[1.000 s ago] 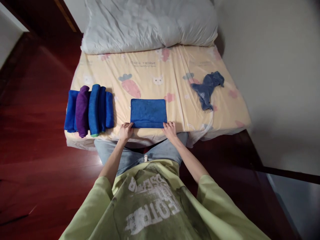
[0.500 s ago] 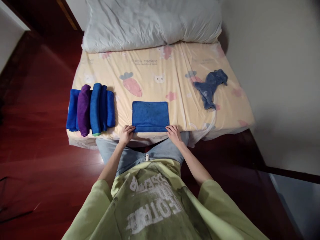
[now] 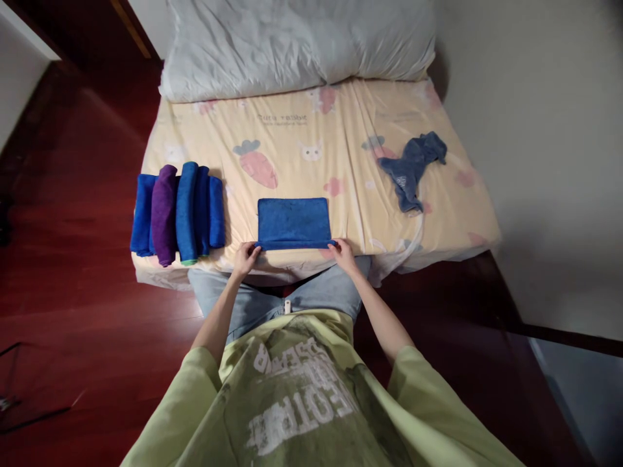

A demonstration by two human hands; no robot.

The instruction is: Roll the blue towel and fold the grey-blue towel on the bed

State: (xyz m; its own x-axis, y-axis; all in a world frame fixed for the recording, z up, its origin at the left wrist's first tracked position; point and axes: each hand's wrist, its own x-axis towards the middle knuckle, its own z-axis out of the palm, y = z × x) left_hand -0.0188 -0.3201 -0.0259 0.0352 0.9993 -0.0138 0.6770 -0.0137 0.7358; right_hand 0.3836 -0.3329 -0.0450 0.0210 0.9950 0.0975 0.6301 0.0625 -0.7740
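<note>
A blue cloth (image 3: pixel 293 219) lies flat on the bed (image 3: pixel 302 178), its near edge turned up into a narrow roll. My left hand (image 3: pixel 246 256) pinches the left end of that roll. At the right end, my right hand (image 3: pixel 342 253) grips the same edge between thumb and fingers. Several rolled towels lie side by side on the left of the bed, among them a purple towel (image 3: pixel 164 214) and a blue towel with a green edge (image 3: pixel 187 211).
A crumpled grey-blue cloth (image 3: pixel 413 170) lies on the right of the bed. Behind is a large pale quilt (image 3: pixel 296 45). A wall (image 3: pixel 545 162) stands to the right, and a thin black frame (image 3: pixel 39 418) is on the floor at lower left.
The near edge of the blue cloth has been rolled slightly away from me, so the cloth looks shorter. Both hands have moved a little forward with it.
</note>
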